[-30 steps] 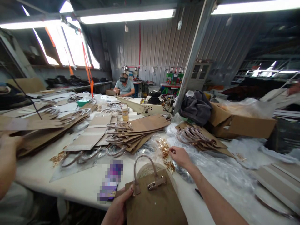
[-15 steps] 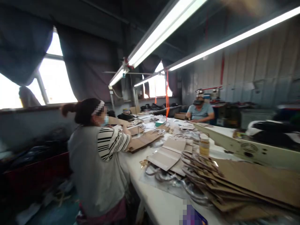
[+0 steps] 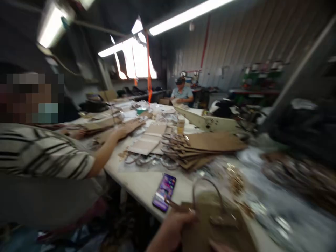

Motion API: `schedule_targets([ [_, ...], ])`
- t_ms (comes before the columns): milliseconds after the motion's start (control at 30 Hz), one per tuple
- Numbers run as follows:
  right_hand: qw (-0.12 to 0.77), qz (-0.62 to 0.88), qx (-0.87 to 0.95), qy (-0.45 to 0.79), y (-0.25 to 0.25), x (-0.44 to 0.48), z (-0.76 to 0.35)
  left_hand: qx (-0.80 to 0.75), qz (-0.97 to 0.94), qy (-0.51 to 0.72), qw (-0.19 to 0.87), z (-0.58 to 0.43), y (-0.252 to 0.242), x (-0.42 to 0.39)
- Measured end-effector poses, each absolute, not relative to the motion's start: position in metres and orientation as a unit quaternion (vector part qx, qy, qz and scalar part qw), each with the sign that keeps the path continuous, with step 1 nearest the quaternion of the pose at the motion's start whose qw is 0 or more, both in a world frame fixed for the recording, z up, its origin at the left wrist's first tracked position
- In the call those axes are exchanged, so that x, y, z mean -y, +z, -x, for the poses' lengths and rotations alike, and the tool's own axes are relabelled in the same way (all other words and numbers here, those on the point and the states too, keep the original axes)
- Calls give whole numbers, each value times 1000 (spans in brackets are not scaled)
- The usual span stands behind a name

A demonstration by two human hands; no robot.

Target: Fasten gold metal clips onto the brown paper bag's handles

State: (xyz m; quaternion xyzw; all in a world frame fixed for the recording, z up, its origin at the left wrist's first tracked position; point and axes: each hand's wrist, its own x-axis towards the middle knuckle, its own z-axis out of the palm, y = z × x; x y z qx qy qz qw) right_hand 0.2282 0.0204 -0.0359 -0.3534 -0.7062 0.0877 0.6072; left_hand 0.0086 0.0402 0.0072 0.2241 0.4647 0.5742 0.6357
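At the bottom of the head view I have a brown handbag (image 3: 199,229) with a thin looped handle, near the table edge. My left hand (image 3: 175,225) grips the bag's left side, thumb over its upper edge. Only blurred fingers of my right hand (image 3: 222,247) show at the bottom border, against the bag's front; the rest is cut off. Just beyond my left hand lies a phone (image 3: 165,192) with its screen lit. A heap of gold-coloured hardware (image 3: 235,180) sits past the bag on the right.
Stacked brown bag pieces with handles (image 3: 210,143) lie further up the white table (image 3: 126,175). A jar of yellowish liquid (image 3: 181,126) stands behind them. Close on the left, a co-worker's striped sleeve (image 3: 47,154) reaches over the table. Another person (image 3: 182,92) sits at the far end.
My view has swung right and down. My hands and the brown handbag have come into sight, and the phone now shows whole. The near co-worker appears closer, at the left edge.
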Motion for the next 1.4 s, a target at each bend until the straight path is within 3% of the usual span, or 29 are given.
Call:
schedule_targets([
  [133, 316, 402, 858, 53, -15, 62, -281, -441, -204, 471, 736, -65, -24, 10],
  [200, 275, 442, 853, 45, -7, 63, -279, -435, -213, 451, 750, -68, -25, 11],
  [533, 346, 499, 791, 73, -3, 35, -295, -461, -248, 435, 733, -46, -12, -10],
  [667, 396, 530, 736, 144, 18, 16, -295, -457, -270, 438, 725, -54, -13, -9],
  [833, 331, 479, 783, 218, 25, -11, -303, -453, -279, 431, 729, -63, -15, -8],
  [967, 343, 471, 768, 265, 10, -17, -309, -457, -281, 448, 715, -62, -17, -7],
  [1400, 328, 469, 789, 223, 11, -16, -309, -449, -287, 439, 723, -66, -19, -6],
])
